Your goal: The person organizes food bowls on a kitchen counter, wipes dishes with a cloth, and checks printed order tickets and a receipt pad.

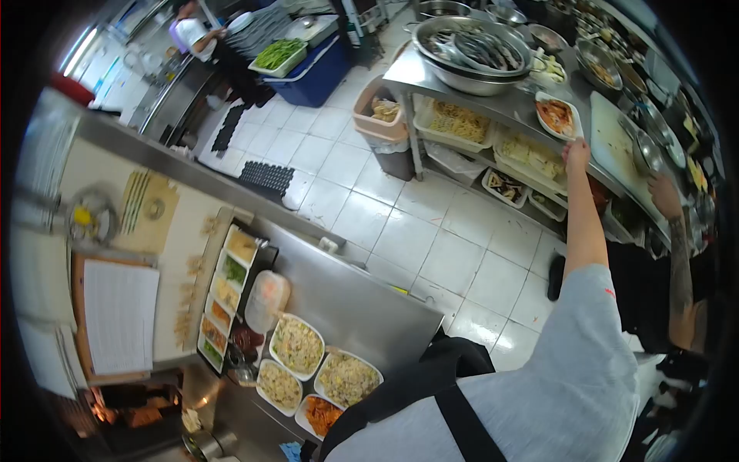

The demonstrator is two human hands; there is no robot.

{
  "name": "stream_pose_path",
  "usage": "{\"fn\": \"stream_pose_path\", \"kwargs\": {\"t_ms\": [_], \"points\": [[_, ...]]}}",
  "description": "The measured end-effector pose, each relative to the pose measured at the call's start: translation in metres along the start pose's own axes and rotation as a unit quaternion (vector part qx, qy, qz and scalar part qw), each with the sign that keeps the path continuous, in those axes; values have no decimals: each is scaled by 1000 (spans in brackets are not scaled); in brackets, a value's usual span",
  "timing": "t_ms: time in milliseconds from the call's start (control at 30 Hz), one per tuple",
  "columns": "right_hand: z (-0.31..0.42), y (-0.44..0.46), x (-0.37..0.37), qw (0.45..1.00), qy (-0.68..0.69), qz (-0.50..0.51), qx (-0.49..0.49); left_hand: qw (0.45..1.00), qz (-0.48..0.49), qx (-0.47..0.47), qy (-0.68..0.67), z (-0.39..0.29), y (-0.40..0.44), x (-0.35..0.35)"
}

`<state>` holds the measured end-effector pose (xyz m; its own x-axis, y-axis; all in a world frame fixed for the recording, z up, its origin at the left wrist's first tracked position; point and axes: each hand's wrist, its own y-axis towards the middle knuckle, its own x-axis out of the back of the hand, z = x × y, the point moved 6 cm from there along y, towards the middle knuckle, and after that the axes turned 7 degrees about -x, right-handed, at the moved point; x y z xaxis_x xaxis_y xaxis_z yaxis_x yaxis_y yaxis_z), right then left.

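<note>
My right arm, in a grey sleeve, stretches out to the right side of the view. At its end my right hand is closed on the near edge of a white dish of reddish-orange food. The dish is at the edge of a metal work table, and I cannot tell whether it rests there. Beside it on that table lies a white cutting board. My left hand does not show.
A co-worker's tattooed arm reaches over the board with a metal bowl. Large bowls of fish stand behind. Bowls of fried rice sit on the near counter. Another person stands at the back left.
</note>
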<state>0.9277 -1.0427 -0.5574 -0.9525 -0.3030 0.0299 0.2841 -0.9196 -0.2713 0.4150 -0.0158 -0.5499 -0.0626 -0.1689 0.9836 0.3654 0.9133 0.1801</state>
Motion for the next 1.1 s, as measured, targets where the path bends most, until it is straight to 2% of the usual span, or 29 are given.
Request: {"fn": "stream_pose_path", "kwargs": {"t_ms": [167,267,467,567,633,667,800,967,1033,1067,1100], "points": [[7,24,2,998,-52,-20,-20,998,37,-42,-22,-84,-15,-35],[-5,43,-10,987,-87,112,-74,997,47,-54,-30,-111,-18,-42],[-8,24,-11,971,39,221,-79,998,54,-25,-27,-107,-24,-40],[0,7,-5,981,54,183,-27,999,43,-1,-22,-86,-17,-29],[-3,-2,-1,978,59,199,16,999,38,18,-20,-64,-14,-22],[-6,-14,0,980,16,194,38,999,34,30,-16,-51,-13,-17],[9,-100,14,973,-65,194,109,998,16,61,-9,5,-2,1],[23,-250,3,921,-76,364,120,996,-45,49,-65,82,31,12],[25,-318,-7,884,-81,447,109,977,-117,-16,-177,103,63,7],[25,-353,-11,863,-84,489,94,943,-114,-30,-310,47,48,39],[19,-387,-18,836,-87,537,77,891,-177,-112,-402,49,65,19]]}}
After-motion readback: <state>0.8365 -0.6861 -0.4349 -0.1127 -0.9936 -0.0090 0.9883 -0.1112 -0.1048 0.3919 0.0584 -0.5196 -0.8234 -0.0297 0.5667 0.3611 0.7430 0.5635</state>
